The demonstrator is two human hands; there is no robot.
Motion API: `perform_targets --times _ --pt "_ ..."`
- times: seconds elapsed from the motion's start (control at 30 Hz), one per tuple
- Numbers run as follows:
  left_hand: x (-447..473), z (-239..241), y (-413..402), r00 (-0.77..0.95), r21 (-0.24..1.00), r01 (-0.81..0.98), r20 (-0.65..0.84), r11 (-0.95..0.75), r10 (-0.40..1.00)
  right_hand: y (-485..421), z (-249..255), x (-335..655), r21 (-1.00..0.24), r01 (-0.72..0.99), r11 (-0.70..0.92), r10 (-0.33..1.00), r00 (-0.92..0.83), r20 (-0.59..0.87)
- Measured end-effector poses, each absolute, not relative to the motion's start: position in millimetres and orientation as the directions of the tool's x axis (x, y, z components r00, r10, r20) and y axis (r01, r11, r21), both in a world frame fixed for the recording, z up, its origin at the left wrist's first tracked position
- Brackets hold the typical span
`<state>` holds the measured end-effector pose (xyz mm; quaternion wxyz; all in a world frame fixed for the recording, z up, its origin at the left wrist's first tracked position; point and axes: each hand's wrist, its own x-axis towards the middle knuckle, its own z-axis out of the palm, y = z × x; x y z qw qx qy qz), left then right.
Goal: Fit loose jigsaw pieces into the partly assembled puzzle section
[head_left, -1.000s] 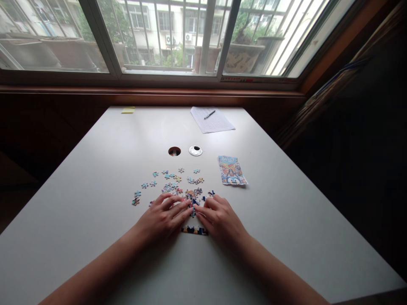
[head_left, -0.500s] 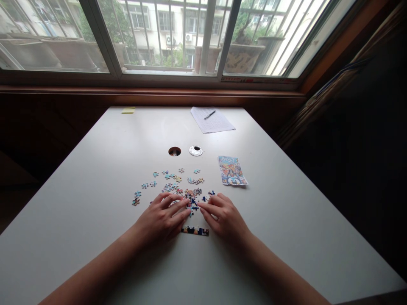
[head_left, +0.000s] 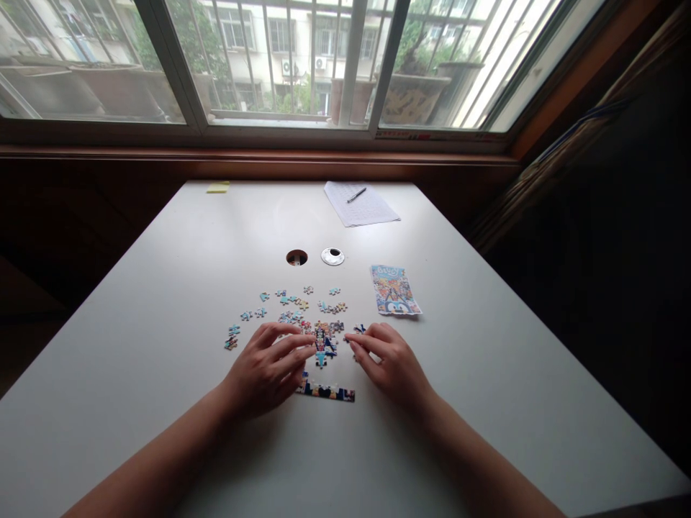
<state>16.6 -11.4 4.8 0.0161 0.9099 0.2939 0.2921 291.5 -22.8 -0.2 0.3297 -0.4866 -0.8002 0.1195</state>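
Note:
A joined cluster of jigsaw puzzle pieces (head_left: 322, 337) lies between my two hands, with a light-blue piece at its near end. My left hand (head_left: 273, 363) is beside the cluster's left edge, fingers spread and slightly curved, holding nothing I can see. My right hand (head_left: 391, 360) has its index finger and thumb drawn together at a small dark blue puzzle piece (head_left: 347, 337), partly covered by the fingertips. Nearer to me lies a joined puzzle strip (head_left: 327, 392) with dark and cream shapes; my left hand hides its left end.
Loose puzzle pieces (head_left: 291, 299) are scattered beyond my left hand. A picture sheet (head_left: 394, 290) lies to the right. Farther back are a round hole (head_left: 296, 257), a metal ring cover (head_left: 332, 257), papers (head_left: 359, 208) with a pen (head_left: 356, 195), and a yellow note (head_left: 218, 187).
My hands have moved apart, uncovering more of the cluster and the strip's left part. My right fingertips have shifted right, from the cluster to the dark blue piece.

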Motion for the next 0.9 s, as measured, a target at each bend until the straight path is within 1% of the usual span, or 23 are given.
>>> perform_targets --times 0.17,0.33,0.5,0.9 --pt "7 4 -7 0.499 0.352 0.521 0.613 -0.777 0.613 -22 3 294 -0.548 0.696 0.465 0.875 -0.267 0.404" --pt "4 9 -3 0.393 0.427 0.505 0.659 -0.750 0.641 -21 7 299 -0.583 0.697 0.417 0.893 -0.194 0.407" --pt "4 10 -2 0.342 0.458 0.501 0.675 -0.734 0.654 -17 4 305 -0.585 0.712 0.389 0.900 -0.157 0.407" --pt "5 11 -3 0.350 0.461 0.497 0.669 -0.735 0.656 -15 -4 301 -0.541 0.734 0.411 0.899 -0.229 0.372"
